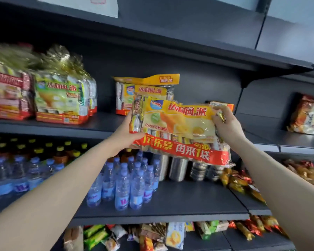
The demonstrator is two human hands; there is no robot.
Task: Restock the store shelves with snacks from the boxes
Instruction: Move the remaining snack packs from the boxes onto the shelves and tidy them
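A large yellow and red snack pack point(181, 131) is held up in front of the upper shelf point(105, 122). My left hand point(126, 134) grips its left end from below. My right hand point(227, 124) grips its upper right corner. Just behind it, a matching yellow pack point(147, 87) stands upright on that shelf. Further left stand a green snack pack point(62, 98) and a red snack pack point(7, 95).
Water bottles point(127, 183) and metal tins point(178, 169) fill the middle shelf below. An orange bag point(306, 115) stands on the right-hand shelf bay. Loose wrapped snacks point(239, 180) lie lower right, and more packets point(152, 236) sit on the bottom shelf.
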